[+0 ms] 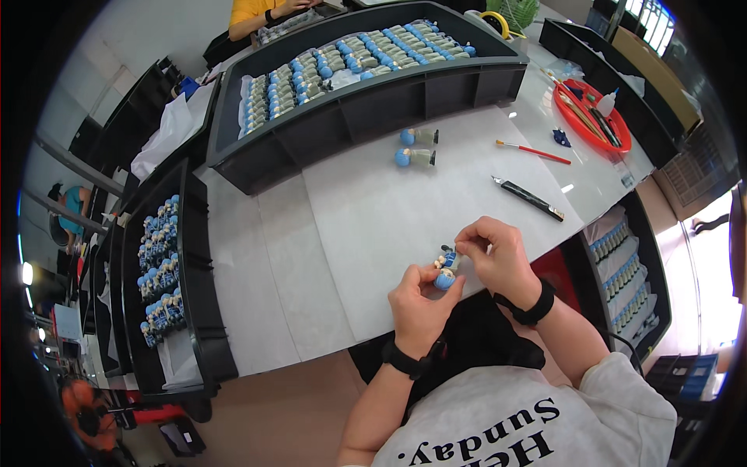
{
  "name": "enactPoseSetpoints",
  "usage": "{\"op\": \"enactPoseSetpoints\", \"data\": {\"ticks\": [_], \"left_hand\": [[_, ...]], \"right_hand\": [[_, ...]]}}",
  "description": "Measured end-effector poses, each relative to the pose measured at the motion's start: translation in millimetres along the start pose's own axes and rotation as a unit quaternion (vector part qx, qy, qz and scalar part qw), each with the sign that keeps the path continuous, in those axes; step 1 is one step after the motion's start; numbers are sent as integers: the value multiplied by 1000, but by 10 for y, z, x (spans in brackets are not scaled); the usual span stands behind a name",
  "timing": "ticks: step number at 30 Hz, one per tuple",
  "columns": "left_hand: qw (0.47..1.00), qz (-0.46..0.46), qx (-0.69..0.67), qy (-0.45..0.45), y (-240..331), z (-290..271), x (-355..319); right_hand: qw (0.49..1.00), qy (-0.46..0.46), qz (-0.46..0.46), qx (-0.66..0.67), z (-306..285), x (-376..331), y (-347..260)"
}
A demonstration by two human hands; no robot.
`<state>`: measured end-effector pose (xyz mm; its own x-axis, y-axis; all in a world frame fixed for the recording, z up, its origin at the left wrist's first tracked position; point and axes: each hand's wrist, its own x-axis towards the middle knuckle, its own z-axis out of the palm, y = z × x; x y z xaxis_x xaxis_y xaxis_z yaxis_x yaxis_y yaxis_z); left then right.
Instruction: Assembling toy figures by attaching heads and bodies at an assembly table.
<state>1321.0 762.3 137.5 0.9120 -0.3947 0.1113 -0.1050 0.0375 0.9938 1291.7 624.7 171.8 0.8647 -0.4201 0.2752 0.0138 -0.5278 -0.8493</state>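
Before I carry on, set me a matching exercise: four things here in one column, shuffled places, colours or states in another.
1. Nearest doll
2. Knife
3. Paintbrush
4. Dish

A. Thin, red handle
B. Round, tools inside
C. Between left hand and right hand
D. Mostly black

Pairs: 1-C, 2-D, 3-A, 4-B

One held figurine (447,266); one red dish (574,122)

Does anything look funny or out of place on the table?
Nothing looks spilled. But two blue-headed figures lie loose on the white paper, outside the big black tray where similar ones lie in rows, so they look a bit left out.
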Motion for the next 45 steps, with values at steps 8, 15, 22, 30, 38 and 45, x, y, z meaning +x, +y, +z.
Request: {"op": "enactPoseSetpoints", "data": {"ticks": [8, 15, 22, 30, 38, 45], "left_hand": [[1000, 9, -17, 14, -24, -4, 57], [999, -13, -42, -24, 16, -43, 24], [971, -8, -235, -43, 46, -109, 59], [962, -64, -248, -99, 54, -230, 92], [953, -86, -280, -80, 68, -272, 105], [946, -62, -311, -67, 65, -233, 95]], "right_hand": [[1000, -12, 10, -15, 5, 18, -57], [997, 19, -3, -74, -183, 104, 76], [978, 53, 21, -201, -1029, 392, 319], [938, 0, 21, -346, -1394, 612, 651], [947, -181, 162, 209, -595, 79, -100], [823, -238, 280, 433, -158, -125, -99]]}}
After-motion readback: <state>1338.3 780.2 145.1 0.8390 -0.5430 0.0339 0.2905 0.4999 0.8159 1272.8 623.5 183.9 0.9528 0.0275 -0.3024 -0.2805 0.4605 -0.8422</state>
